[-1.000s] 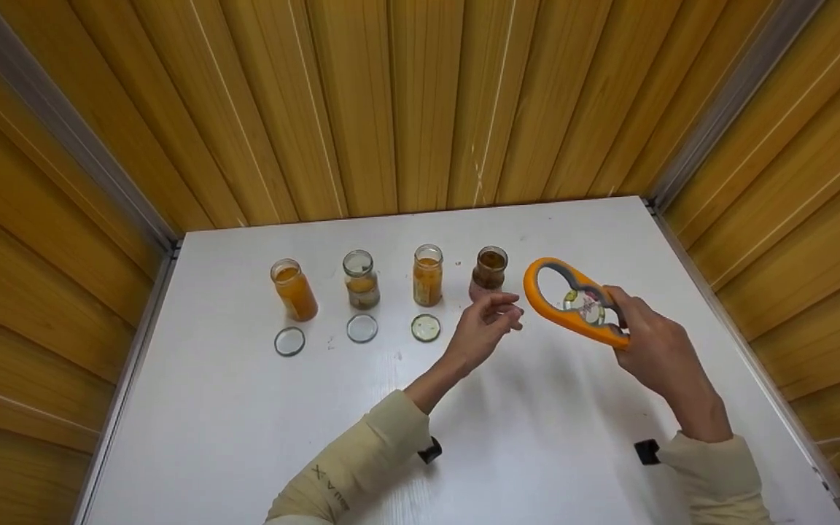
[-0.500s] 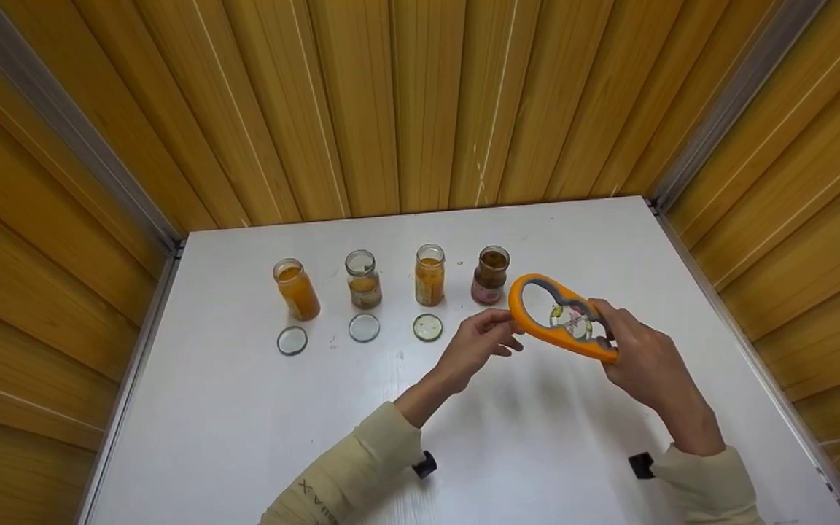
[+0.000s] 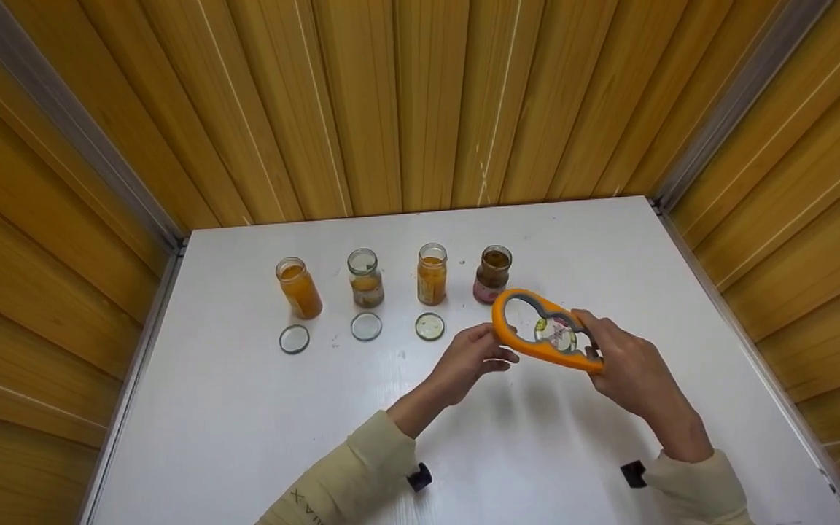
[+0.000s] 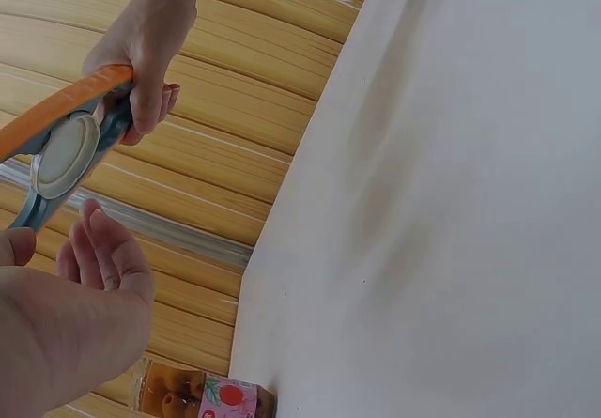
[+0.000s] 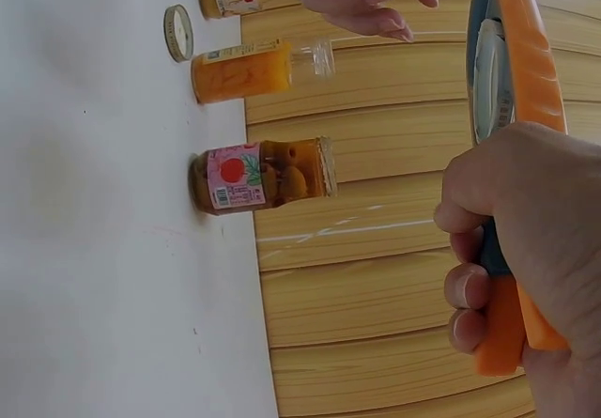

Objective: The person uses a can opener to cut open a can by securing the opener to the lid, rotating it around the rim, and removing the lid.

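My right hand [image 3: 635, 368] grips one end of an orange and grey jar opener [image 3: 544, 355], raised above the table. A round metal lid [image 3: 556, 333] with a printed top sits in the opener's inner notch; its pale underside shows in the left wrist view. My left hand [image 3: 467, 361] is beside the opener's far end, its fingers loosely bent and holding nothing. Whether its fingertips touch the opener I cannot tell. Just behind stands an open jar [image 5: 249, 176] with a pink label and brown contents.
Left of that jar, three more open jars stand in a row: one with orange contents [image 3: 432, 281], one partly filled [image 3: 366, 281], one orange and slightly tilted-looking [image 3: 300, 292]. Before them lie three loose lids [image 3: 429, 327]. Yellow panelled walls [image 3: 420, 109] enclose the white table [image 3: 259, 423].
My right hand has brought the opener, with the lid in it, left and nearer to me. The left hand has drawn back slightly from the pink-labelled jar, now beside the opener's end.
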The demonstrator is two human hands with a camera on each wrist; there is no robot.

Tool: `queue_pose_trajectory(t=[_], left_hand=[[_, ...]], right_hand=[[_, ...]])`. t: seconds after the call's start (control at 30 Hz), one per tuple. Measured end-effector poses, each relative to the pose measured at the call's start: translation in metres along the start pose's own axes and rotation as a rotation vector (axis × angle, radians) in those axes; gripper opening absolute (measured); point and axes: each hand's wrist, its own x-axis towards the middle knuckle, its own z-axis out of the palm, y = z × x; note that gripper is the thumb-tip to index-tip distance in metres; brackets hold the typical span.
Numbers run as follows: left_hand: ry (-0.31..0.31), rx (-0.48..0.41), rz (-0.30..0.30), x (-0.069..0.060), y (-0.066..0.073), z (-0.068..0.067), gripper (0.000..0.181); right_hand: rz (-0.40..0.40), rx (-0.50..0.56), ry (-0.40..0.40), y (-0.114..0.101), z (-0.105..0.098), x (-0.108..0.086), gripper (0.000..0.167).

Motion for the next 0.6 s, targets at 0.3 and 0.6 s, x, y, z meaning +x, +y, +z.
queue_pose_trajectory(t=[0.3,0.6], left_hand=[[-0.025,-0.087,-0.033,-0.001,-0.004,-0.001,0.028],[-0.061,-0.082,-0.032,-0.008,-0.01,-0.005,0.025]], right_hand=[[-0.016,-0.01,-0.036,-0.01,0.01,-0.002,0.088],[-0.003,0.002,-0.064,-0.016,0.014,-0.004,0.087]])
